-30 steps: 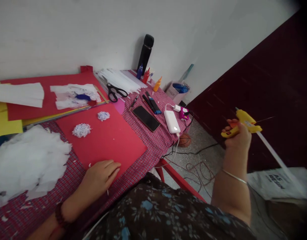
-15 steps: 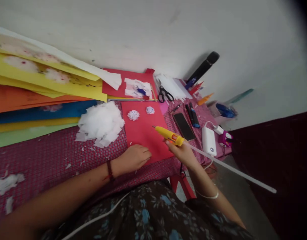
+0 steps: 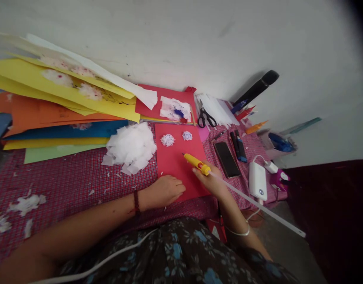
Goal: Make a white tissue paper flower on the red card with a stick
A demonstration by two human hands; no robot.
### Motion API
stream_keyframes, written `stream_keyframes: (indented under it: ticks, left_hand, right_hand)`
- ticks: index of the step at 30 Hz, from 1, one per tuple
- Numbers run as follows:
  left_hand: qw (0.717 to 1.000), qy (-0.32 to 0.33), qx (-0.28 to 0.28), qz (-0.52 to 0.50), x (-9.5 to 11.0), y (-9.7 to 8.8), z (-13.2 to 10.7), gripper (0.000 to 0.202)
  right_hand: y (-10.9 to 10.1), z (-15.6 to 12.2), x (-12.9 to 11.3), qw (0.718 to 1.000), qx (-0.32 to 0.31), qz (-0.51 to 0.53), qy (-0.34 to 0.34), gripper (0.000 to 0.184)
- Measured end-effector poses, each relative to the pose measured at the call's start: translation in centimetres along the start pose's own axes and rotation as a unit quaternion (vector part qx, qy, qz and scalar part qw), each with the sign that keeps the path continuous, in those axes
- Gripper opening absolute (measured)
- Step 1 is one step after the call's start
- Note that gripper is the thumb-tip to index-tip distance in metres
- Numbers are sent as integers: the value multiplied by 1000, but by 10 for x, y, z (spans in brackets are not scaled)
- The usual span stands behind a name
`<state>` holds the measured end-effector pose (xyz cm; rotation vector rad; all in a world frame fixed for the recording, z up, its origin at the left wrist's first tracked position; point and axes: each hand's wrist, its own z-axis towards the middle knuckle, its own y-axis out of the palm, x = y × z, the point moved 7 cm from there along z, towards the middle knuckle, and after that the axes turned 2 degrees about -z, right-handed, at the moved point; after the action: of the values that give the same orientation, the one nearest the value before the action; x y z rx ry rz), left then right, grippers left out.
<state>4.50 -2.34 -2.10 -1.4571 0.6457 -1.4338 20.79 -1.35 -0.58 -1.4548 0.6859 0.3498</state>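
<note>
While the left hand (image 3: 166, 191) rests at the near edge of the red sheet (image 3: 189, 189), its curled fingers possibly holding something, I cannot tell, the right hand (image 3: 212, 180) grasps a yellow glue gun (image 3: 197, 162) over it. Beyond lie two speckled puffs (image 3: 167, 140), then scissors (image 3: 207, 118).

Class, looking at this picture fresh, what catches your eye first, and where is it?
Probably the yellow glue gun in the right hand, over the nearer red sheet. Then the white paper heap left of that sheet, and the coloured sheets piled at the upper left.
</note>
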Motion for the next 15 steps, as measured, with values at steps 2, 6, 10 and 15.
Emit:
stream_keyframes:
  ticks: [2,6,10,15]
  left_hand:
    - [1000,6,7,-1,1,-1,0,16]
    - [1000,12,16,1,1,-2,-1,15]
    - [1000,11,17,4,1,-3,-1,15]
    - [1000,14,13,4,1,-2,-1,14]
  right_hand:
    - [2,0,6,1000,6,11,3,33]
    - [7,0,21,997,16,77,26,37]
    - [14,1,36,980,8,182,82,36]
    - [13,3,40,967,17,226,113,36]
